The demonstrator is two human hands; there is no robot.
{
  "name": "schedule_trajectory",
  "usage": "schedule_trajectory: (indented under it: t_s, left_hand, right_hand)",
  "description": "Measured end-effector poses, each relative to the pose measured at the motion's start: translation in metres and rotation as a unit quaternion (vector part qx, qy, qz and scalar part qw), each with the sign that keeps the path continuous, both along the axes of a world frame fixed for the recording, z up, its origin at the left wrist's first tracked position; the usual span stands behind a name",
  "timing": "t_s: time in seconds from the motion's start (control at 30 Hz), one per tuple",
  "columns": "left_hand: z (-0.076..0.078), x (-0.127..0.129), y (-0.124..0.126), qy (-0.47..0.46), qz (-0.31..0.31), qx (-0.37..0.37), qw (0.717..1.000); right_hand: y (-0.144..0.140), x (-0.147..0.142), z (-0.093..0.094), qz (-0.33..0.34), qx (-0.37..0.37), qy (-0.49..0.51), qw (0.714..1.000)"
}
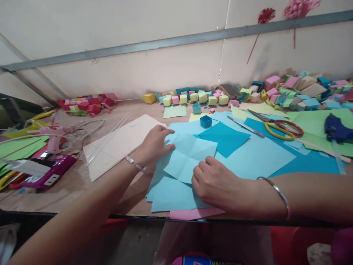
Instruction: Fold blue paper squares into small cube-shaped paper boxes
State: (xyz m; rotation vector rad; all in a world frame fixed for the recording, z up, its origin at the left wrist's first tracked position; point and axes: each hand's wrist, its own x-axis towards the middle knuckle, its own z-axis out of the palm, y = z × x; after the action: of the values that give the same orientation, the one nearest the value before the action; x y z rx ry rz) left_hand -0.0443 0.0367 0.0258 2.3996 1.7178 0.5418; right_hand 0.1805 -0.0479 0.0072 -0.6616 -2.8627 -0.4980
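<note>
Fingers (199, 170) of both hands press flat a creased light-blue paper square (190, 156).

Pale wall (110, 29) with metal rail (165, 41) behind brown table (68, 184).

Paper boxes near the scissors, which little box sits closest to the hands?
The dark blue box, standing open-topped on the blue sheets just beyond the left hand. The lighter blue box sits farther back, and the others line the wall.
</note>
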Motion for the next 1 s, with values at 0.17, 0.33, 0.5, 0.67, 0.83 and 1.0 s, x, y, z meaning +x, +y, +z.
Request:
schedule_trajectory:
  t_s: [0.17,0.33,0.5,0.67,0.83,1.0]
  left_hand:
    - [0.017,0.005,-0.008,0.123,-0.159,-0.026,0.979]
    - [0.008,0.003,-0.005,0.168,-0.219,-0.027,0.961]
    - [0.001,0.004,-0.008,0.128,-0.229,0.059,0.963]
    - [-0.004,-0.001,-0.009,0.112,-0.237,0.032,0.965]
    - [-0.003,-0.013,-0.004,0.127,-0.304,-0.088,0.940]
    - [-0.001,-0.017,-0.005,0.120,-0.294,-0.139,0.938]
  right_hand:
    - [0.007,0.002,0.004,0.005,-0.116,-0.011,0.993]
    - [0.022,0.006,0.011,0.007,-0.313,0.023,0.950]
    - [0.036,0.006,0.011,0.048,-0.413,0.133,0.900]
    - [0.048,0.004,-0.001,0.055,-0.387,0.175,0.904]
    - [0.054,0.002,-0.011,-0.006,-0.349,0.218,0.911]
    - [0.052,0.001,-0.011,-0.034,-0.337,0.223,0.914]
